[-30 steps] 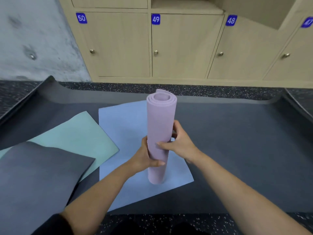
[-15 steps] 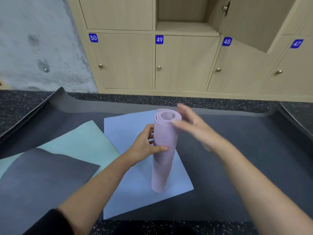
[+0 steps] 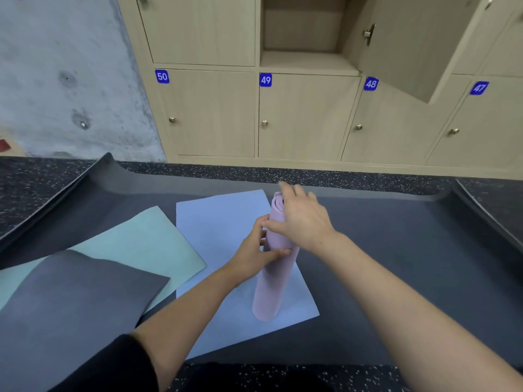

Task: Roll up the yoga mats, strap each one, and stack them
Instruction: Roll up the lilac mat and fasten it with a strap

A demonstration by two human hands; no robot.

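The pink rolled mat (image 3: 268, 287) stands upright on one end on the flat blue mat (image 3: 220, 222). The left hand (image 3: 254, 250) grips it around the middle, fingers and thumb curled round it. The right hand (image 3: 302, 219) lies flat-fingered over its top end, holding nothing. This looks like squaring the coil's end. Strapping comes next, but no strap is in view. A teal mat (image 3: 135, 244) and a grey mat (image 3: 70, 301) lie unrolled to the left, near the roll but not against it. Numbered lockers (image 3: 300, 117) stand beyond.
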